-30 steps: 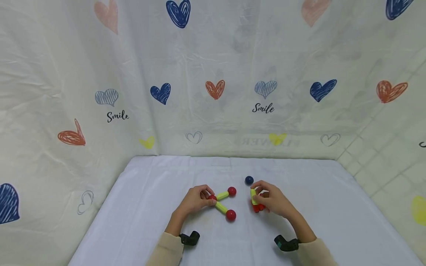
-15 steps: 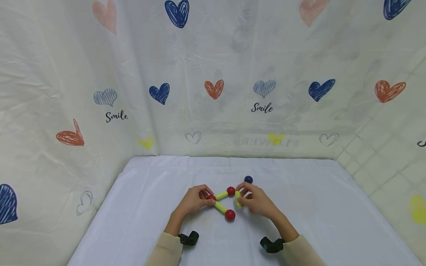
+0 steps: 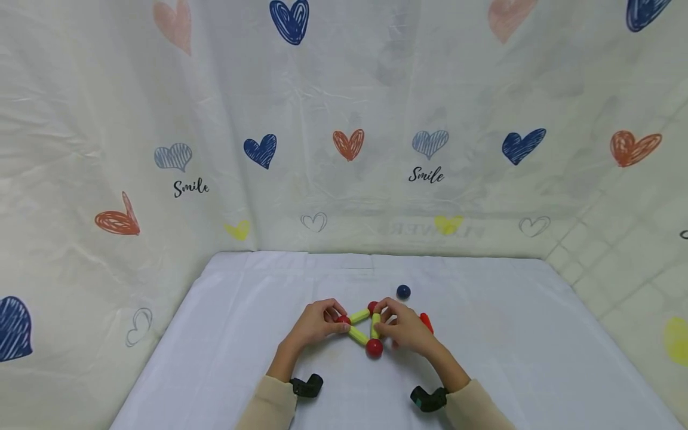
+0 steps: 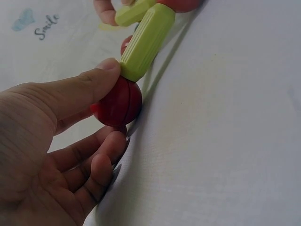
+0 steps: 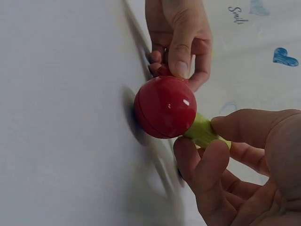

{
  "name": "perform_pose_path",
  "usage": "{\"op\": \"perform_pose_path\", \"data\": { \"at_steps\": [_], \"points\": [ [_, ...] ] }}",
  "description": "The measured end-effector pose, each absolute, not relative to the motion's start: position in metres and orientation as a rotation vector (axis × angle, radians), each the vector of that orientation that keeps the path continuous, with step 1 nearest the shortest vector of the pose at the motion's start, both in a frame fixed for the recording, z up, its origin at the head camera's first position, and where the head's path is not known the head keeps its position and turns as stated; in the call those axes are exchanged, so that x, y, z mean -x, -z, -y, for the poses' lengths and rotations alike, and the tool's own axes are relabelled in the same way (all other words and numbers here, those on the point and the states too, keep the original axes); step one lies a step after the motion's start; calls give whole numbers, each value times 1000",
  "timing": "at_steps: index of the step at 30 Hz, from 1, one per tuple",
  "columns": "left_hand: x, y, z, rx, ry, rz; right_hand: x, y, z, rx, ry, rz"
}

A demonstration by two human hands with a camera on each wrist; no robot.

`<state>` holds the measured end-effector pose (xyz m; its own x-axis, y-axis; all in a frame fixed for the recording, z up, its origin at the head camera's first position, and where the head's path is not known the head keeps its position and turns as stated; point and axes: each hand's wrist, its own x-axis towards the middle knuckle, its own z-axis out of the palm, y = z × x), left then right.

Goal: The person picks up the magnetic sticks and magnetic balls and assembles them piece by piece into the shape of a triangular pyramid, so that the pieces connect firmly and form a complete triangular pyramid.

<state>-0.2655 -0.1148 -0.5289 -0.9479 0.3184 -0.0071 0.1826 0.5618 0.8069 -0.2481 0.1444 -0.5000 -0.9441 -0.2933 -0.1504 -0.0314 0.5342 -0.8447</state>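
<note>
In the head view my left hand (image 3: 314,325) pinches a red ball (image 4: 120,101) at the left corner of a small figure of balls and sticks. Two yellow-green sticks run from it, a far stick (image 3: 359,316) to the far red ball (image 3: 372,307) and a near stick (image 3: 358,335) to the near red ball (image 3: 374,348). My right hand (image 3: 407,328) pinches a third yellow-green stick (image 5: 203,133) between those two balls. Its near end meets the near ball; fingers partly cover its far end, so contact there cannot be seen.
A dark blue ball (image 3: 404,292) lies behind my right hand. Red pieces (image 3: 426,322) show beyond that hand, mostly hidden by it. All stands on a white cloth-covered table (image 3: 258,310), with a heart-printed curtain (image 3: 349,191) behind.
My right hand has moved left from the red pieces, carrying the yellow-green stick to the gap between the two right-hand red balls. My left hand has stayed on its ball.
</note>
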Motion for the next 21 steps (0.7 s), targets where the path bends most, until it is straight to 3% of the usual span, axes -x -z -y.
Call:
{"op": "perform_pose_path", "data": {
  "at_steps": [21],
  "points": [
    [266, 529, 113, -428, -1317, -2637, 248, 505, -143, 178, 1328, -2546]
  ]
}}
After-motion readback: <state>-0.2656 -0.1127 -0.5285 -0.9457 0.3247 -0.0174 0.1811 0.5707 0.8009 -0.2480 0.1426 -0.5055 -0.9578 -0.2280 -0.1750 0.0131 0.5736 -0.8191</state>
